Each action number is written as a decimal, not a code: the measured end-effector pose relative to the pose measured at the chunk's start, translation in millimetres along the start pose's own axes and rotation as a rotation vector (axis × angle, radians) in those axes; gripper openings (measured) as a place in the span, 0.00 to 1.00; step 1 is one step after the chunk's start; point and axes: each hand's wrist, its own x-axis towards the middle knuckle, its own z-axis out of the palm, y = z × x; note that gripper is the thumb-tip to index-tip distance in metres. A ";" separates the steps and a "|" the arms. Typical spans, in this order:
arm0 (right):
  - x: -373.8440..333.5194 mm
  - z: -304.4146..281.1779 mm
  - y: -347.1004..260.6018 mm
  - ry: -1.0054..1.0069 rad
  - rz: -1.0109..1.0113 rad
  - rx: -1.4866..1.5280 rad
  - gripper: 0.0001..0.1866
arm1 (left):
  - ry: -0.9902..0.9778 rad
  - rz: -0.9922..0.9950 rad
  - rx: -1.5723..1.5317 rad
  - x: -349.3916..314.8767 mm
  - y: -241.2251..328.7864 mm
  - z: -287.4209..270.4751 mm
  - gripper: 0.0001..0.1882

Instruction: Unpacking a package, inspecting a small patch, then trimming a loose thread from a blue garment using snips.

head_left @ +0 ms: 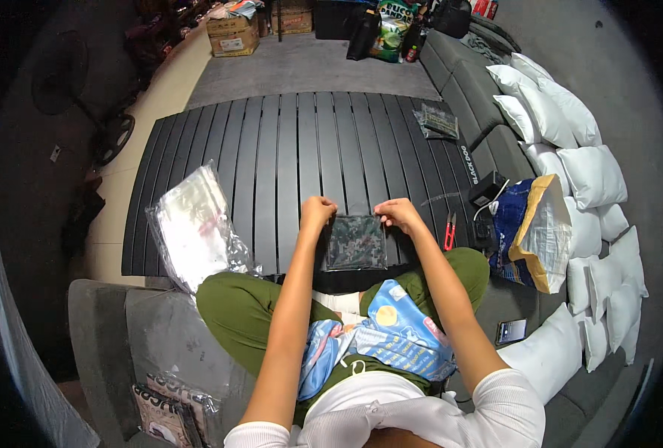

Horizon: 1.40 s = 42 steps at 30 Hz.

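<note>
A flat, square camouflage-patterned packet in a clear plastic bag lies at the near edge of the black slatted table, in front of my lap. My left hand pinches the bag's upper left corner. At the upper right corner, my right hand grips the film between thumb and fingers. The clear strip along the bag's top stretches between both hands. Right of my right hand lie small red-handled snips. To the left, a stack of clear plastic bags overhangs the table's near left edge.
Similar dark packets lie at the table's far right. A blue and yellow sack stands open on the right, beside a black box. White pillows pile along the sofa, with a phone near them. Wrapped packages sit at lower left.
</note>
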 end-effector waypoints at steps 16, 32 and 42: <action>1.7 4.8 3.2 -0.006 -0.086 0.307 0.07 | -0.033 -0.237 -0.868 -12.4 -6.2 -2.8 0.10; -9.2 -1.7 0.8 -0.039 -0.152 0.126 0.06 | -0.213 -0.063 -0.779 -16.0 -23.4 -14.1 0.11; -12.2 -12.8 6.7 -0.101 -0.270 -0.005 0.06 | -0.225 0.013 -0.607 -17.2 -25.5 -23.4 0.09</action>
